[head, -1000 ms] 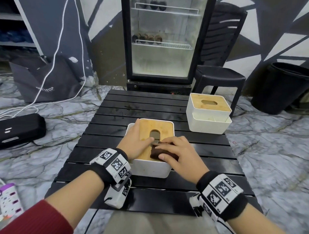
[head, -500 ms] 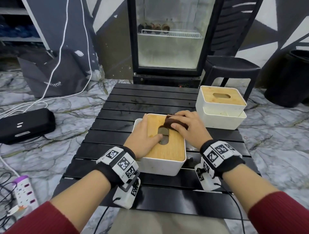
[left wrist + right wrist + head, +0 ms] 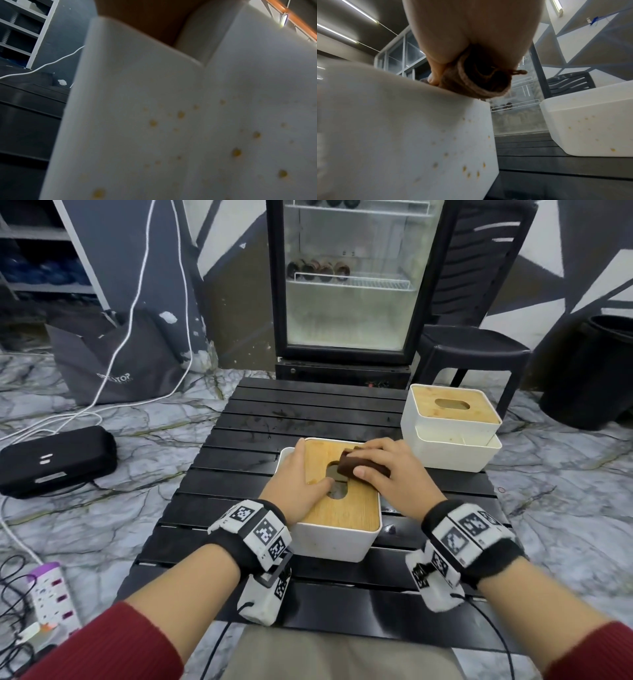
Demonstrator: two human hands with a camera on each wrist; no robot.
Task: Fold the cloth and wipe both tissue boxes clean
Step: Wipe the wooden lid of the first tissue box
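Note:
The near tissue box (image 3: pixel 342 508), white with a bamboo lid, stands in the middle of the black slatted table (image 3: pixel 308 416). My left hand (image 3: pixel 301 477) lies flat on the lid's left side, its thumb at the slot. On the lid's right side my right hand (image 3: pixel 387 470) grips the folded brown cloth (image 3: pixel 356 465) and presses it down. The right wrist view shows the cloth (image 3: pixel 476 82) bunched under the palm at the box's top edge. Yellow spots dot the white wall (image 3: pixel 180 115) of this box. The second tissue box (image 3: pixel 448 426) stands at the table's back right.
A glass-door fridge (image 3: pixel 349 278) stands behind the table, with a black stool (image 3: pixel 472 347) and a black bin (image 3: pixel 596 371) to its right. A black case (image 3: pixel 54 460), white cables and a power strip (image 3: pixel 51 594) lie on the marble floor at left.
My right hand moved the cloth from the lid's near edge to its far right, then back a little toward the slot. The left hand stayed on the lid.

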